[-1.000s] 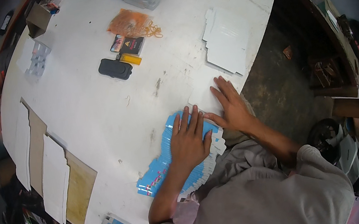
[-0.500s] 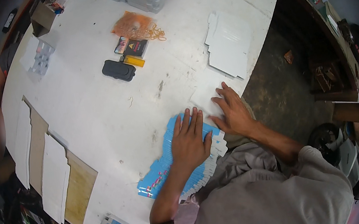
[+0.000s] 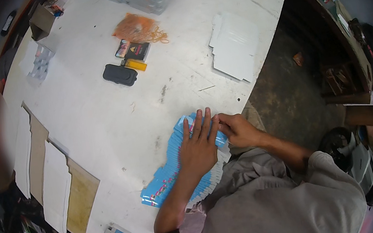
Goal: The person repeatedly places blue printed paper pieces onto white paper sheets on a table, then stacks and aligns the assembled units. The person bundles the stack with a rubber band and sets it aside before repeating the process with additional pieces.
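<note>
Left hand (image 3: 197, 146) flat atop fanned blue card blanks (image 3: 171, 166), fingers slightly apart. Right hand (image 3: 241, 130) at fan's right edge, fingertips drawn together (clamped on blank or not, cannot tell). Fan lies on white table (image 3: 92, 107).

On the flat white table (image 3: 87, 107), fanned blue card blanks (image 3: 174, 162) lie near, with a black oblong case (image 3: 120, 75) farther left and stepped white card sheets (image 3: 236, 50) farther right.
</note>
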A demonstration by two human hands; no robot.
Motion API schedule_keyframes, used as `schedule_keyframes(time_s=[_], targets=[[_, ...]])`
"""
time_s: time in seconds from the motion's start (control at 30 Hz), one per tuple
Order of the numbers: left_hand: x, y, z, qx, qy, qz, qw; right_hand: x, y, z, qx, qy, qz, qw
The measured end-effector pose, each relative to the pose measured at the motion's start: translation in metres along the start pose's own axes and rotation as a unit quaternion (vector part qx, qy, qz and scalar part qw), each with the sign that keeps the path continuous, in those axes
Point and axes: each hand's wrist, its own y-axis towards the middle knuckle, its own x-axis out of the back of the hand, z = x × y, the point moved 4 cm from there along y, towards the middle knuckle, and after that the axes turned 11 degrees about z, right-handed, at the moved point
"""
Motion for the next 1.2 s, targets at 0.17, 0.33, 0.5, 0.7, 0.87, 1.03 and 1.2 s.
schedule_keyframes(time_s=[0.17, 0.33, 0.5, 0.7, 0.87, 1.03, 1.2], targets=[[0.005, -0.005, 0.003, -0.002, -0.056, 0.012, 0.998, 0.075, 0.016, 0.013, 0.125, -0.389, -0.357, 0.84], [-0.001, 0.003, 0.005, -0.012, -0.118, 0.007, 0.993, 0.056, 0.011, -0.03, 0.163, -0.256, -0.261, 0.916], [0.001, 0.0, 0.0, -0.004, -0.092, -0.032, 0.995, 0.027, 0.007, 0.014, 0.154, -0.324, -0.241, 0.902], [-0.004, 0.001, -0.002, -0.014, 0.009, 0.008, 1.0, 0.012, 0.008, -0.002, -0.025, -0.214, -0.024, 0.976], [0.008, 0.0, -0.004, -0.013, -0.08, -0.022, 0.997, 0.088, 0.027, -0.043, 0.149, -0.369, -0.351, 0.848], [0.001, 0.003, 0.001, -0.008, -0.083, -0.036, 0.996, 0.042, 0.009, -0.008, 0.162, -0.321, -0.241, 0.901], [-0.001, -0.003, 0.001, -0.006, -0.104, -0.055, 0.993, 0.013, -0.038, -0.015, 0.094, -0.346, -0.368, 0.858]])
